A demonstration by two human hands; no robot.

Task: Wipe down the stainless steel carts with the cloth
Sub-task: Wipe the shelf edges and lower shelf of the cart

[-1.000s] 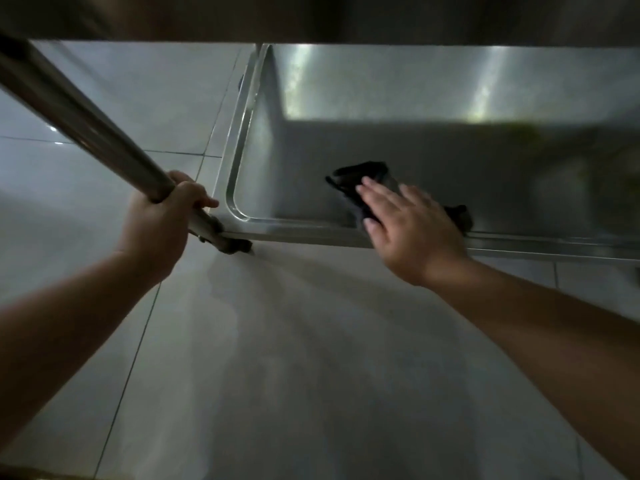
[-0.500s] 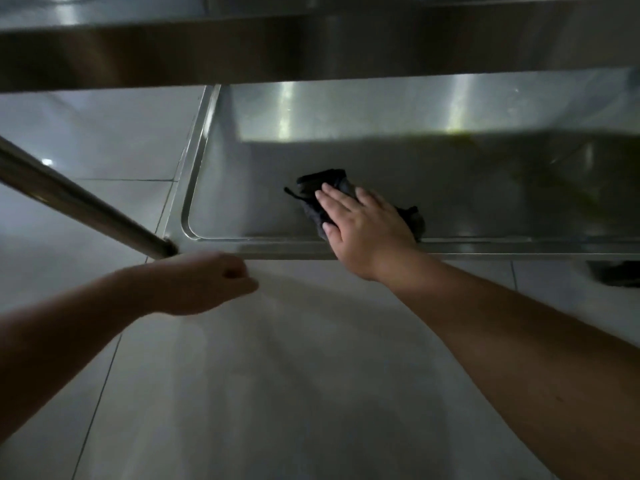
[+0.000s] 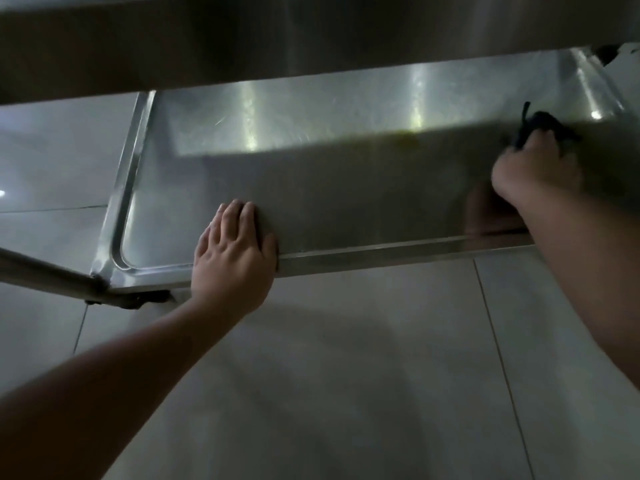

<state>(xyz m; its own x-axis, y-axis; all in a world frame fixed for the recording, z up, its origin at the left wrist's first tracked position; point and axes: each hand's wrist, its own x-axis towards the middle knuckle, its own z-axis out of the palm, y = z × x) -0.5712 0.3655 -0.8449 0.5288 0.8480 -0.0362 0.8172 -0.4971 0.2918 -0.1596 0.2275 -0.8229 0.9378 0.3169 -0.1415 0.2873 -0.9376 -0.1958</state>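
Cart post point(image 3: 45, 271): steel tube at 9 o'clock, running from the left edge into the near-left corner of the shelf.

Left hand point(image 3: 235, 251): at 7 o'clock of the shelf, palm down over the near rim; fingers point(image 3: 239, 213) straight and pressed together, lying flat on the steel, thumb over the rim. It holds nothing and, by judgement, steadies the cart.

Lower shelf point(image 3: 311, 209): a shallow steel tray with a raised lip. Long axis from 9 o'clock to 3 o'clock, tilted a little, the right end toward 2 o'clock. Far half lit with bright streaks, near half in shadow.

Upper shelf point(image 3: 242, 39): dark steel band across 12 o'clock, overhanging the lower shelf.

Cloth point(image 3: 535, 124): dark, bunched, on the lower shelf near its far-right corner at 2 o'clock. A loose end sticks up toward 12 o'clock; no clear long axis.

Right hand point(image 3: 533, 168): at 3 o'clock, fingers curled round the cloth and pressing it to the shelf; blurred, so fingertip detail cannot be told.

Floor point(image 3: 346, 375): pale tiles below the shelf.

Progress: wiping of the lower shelf is under way at its right end. Which parts are clean cannot be told in this light. The upper shelf, post and other carts may remain.
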